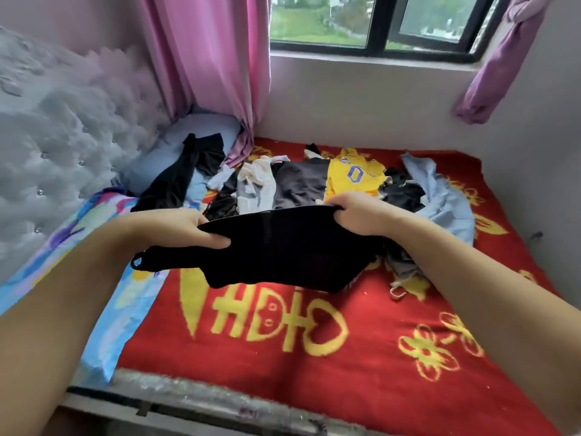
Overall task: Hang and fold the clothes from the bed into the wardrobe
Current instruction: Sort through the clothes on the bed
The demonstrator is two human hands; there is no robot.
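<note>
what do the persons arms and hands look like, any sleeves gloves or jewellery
Both arms are bare as far up as the frame shows: no sleeve or cuff is visible. The left hand and right hand wear no gloves, and no rings, watch or bracelets show on the fingers or wrists.

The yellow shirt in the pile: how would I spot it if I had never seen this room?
Start at the window and drop to the red blanket on the bed below. In the heap of clothes there, the yellow shirt lies just beyond the right hand. It alone is bright yellow with purple numbers; its neighbours are black, white or pale blue.
</note>
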